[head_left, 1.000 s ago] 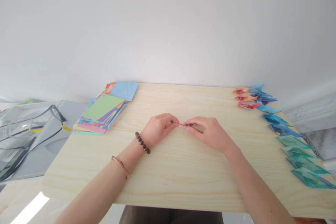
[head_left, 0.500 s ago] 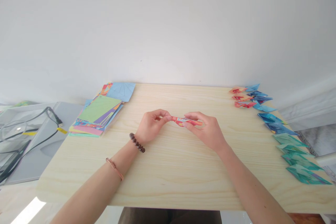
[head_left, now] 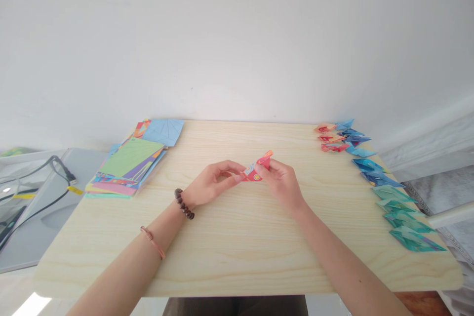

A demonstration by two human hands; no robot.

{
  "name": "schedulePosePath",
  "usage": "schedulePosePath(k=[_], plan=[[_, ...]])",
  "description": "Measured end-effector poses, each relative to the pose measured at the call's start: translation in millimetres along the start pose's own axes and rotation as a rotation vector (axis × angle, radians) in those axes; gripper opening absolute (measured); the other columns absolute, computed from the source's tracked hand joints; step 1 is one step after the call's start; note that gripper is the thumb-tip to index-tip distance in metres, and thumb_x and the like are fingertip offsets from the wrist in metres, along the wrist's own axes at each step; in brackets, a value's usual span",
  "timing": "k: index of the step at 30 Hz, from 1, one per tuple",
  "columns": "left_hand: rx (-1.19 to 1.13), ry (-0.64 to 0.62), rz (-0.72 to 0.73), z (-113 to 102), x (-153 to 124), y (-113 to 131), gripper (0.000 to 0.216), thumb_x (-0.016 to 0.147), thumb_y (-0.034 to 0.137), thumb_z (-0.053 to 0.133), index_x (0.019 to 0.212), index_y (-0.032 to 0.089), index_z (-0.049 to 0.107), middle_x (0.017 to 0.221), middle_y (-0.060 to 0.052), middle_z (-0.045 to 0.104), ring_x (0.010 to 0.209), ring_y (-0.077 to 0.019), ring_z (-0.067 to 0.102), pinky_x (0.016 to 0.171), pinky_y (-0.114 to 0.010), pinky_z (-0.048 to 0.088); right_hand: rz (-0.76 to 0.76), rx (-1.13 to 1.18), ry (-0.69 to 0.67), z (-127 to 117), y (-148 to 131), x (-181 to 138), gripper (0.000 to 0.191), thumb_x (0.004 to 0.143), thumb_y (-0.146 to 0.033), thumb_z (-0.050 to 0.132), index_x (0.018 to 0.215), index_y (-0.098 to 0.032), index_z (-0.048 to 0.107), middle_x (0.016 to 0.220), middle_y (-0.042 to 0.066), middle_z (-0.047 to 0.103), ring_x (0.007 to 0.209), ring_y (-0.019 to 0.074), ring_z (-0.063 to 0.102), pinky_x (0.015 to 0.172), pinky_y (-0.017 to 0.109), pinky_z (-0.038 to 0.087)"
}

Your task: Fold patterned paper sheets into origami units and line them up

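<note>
A small red patterned piece of folded paper (head_left: 253, 174) is between my two hands, above the middle of the wooden table (head_left: 229, 237). My right hand (head_left: 283, 182) pinches its right part between thumb and fingers, with one narrow end sticking up past the fingertips. Thumb and fingers of my left hand (head_left: 217, 181) close on the paper's left tip. Part of the paper is hidden behind the fingers of my right hand.
At the left of the table lies a stack of coloured paper sheets (head_left: 135, 158). Along the right edge run several folded paper pieces: red (head_left: 333, 147), blue (head_left: 375, 173) and green (head_left: 414, 239). Left of the table, cables (head_left: 61, 173) lie on a grey surface. A white wall stands behind.
The folded paper has turned from lying nearly level to a tilt, its right end now pointing up and more of its red face showing. The whole view has shifted slightly.
</note>
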State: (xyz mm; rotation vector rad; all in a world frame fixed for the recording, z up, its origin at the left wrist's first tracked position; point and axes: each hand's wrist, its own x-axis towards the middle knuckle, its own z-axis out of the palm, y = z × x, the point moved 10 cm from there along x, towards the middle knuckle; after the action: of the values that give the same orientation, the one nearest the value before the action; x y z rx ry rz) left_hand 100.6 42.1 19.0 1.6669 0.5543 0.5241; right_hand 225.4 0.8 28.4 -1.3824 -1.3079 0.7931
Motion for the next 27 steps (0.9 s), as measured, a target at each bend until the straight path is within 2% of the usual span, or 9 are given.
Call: schedulePosePath(k=[2, 5, 9, 12, 16, 18, 21, 24, 27], plan=[[-0.011, 0.056, 0.06, -2.4, -0.3, 4.0, 0.029, 0.085, 0.028, 0.054, 0.112, 0.017, 0.057, 0.114, -0.011, 0.06, 0.101, -0.0203, 0.058, 0.087, -0.035, 0.047, -0.124, -0.164, -0.008, 1.4, -13.7, -2.5, 0.021, 0.082, -0.03, 0.052, 0.065, -0.018, 0.052, 0.064, -0.001, 0.05, 0.063, 0.0115, 0.047, 0.063, 0.025, 0.039], [-0.058, 0.183, 0.14, -12.9, -2.2, 5.3, 0.031, 0.083, 0.025, 0.058, 0.113, 0.018, 0.055, 0.107, -0.01, 0.063, 0.097, -0.02, 0.06, 0.087, -0.036, 0.048, -0.237, -0.292, -0.092, 12.1, -24.9, -7.6, 0.023, 0.082, -0.024, 0.05, 0.061, -0.018, 0.044, 0.06, -0.003, 0.042, 0.058, 0.01, 0.04, 0.057, 0.024, 0.034], [-0.102, 0.198, 0.179, -12.5, -3.5, 3.3, 0.036, 0.077, 0.02, 0.065, 0.112, 0.019, 0.056, 0.093, -0.007, 0.067, 0.088, -0.0183, 0.063, 0.085, -0.036, 0.049, -0.276, -0.325, -0.228, 26.9, -28.2, -13.1, 0.022, 0.082, -0.02, 0.049, 0.061, -0.019, 0.041, 0.064, -0.002, 0.042, 0.06, 0.0099, 0.041, 0.058, 0.024, 0.035], [-0.088, 0.218, 0.189, -11.1, -4.4, 5.2, 0.026, 0.076, 0.017, 0.066, 0.102, 0.018, 0.061, 0.086, -0.005, 0.067, 0.081, -0.0161, 0.063, 0.079, -0.032, 0.051, -0.275, -0.29, -0.25, 29.3, -30.6, -14.2, 0.023, 0.082, -0.022, 0.05, 0.061, -0.018, 0.044, 0.07, 0.0, 0.048, 0.064, 0.0108, 0.047, 0.063, 0.025, 0.039], [-0.163, 0.29, 0.2, -16.3, -5.5, 8.9, 0.011, 0.076, 0.016, 0.066, 0.085, 0.015, 0.06, 0.083, -0.004, 0.065, 0.074, -0.0137, 0.063, 0.062, -0.025, 0.053, -0.22, -0.212, -0.206, 23.7, -30.4, -11.1, 0.01, 0.081, -0.025, 0.055, 0.072, -0.019, 0.057, 0.071, 0.0, 0.056, 0.066, 0.0114, 0.051, 0.065, 0.025, 0.041], [-0.229, 0.329, 0.218, -20.6, -6.3, 10.8, 0.015, 0.077, 0.016, 0.065, 0.088, 0.015, 0.055, 0.077, -0.002, 0.064, 0.066, -0.0123, 0.063, 0.055, -0.024, 0.053, -0.175, -0.173, -0.167, 19.7, -27.0, -9.0, 0.009, 0.077, -0.026, 0.062, 0.082, -0.02, 0.06, 0.076, 0.0, 0.061, 0.07, 0.0127, 0.054, 0.068, 0.026, 0.043], [-0.266, 0.358, 0.269, -23.6, -8.1, 14.5, 0.02, 0.079, 0.016, 0.063, 0.092, 0.017, 0.049, 0.076, -0.001, 0.063, 0.064, -0.013, 0.064, 0.055, -0.028, 0.056, -0.104, -0.112, -0.148, 19.3, -18.5, -7.9, 0.015, 0.077, -0.027, 0.062, 0.089, -0.019, 0.061, 0.079, 0.001, 0.065, 0.075, 0.0143, 0.057, 0.074, 0.028, 0.045], [-0.175, 0.372, 0.33, -23.3, -11.8, 19.1, 0.018, 0.079, 0.014, 0.062, 0.093, 0.017, 0.051, 0.086, -0.003, 0.062, 0.068, -0.0141, 0.066, 0.057, -0.029, 0.059, -0.093, -0.125, -0.096, 16.8, -14.3, -8.3, 0.013, 0.081, -0.027, 0.057, 0.089, -0.019, 0.061, 0.076, 0.001, 0.065, 0.072, 0.0137, 0.058, 0.072, 0.027, 0.045], [0.037, 0.418, 0.377, -24.9, -17.2, 25.5, 0.015, 0.077, 0.015, 0.063, 0.091, 0.016, 0.058, 0.094, -0.006, 0.063, 0.077, -0.016, 0.066, 0.059, -0.027, 0.059, -0.19, -0.213, -0.031, 12.2, -21.1, -9.6, 0.013, 0.081, -0.023, 0.055, 0.091, -0.019, 0.062, 0.079, 0.002, 0.064, 0.072, 0.0138, 0.057, 0.07, 0.027, 0.045]])
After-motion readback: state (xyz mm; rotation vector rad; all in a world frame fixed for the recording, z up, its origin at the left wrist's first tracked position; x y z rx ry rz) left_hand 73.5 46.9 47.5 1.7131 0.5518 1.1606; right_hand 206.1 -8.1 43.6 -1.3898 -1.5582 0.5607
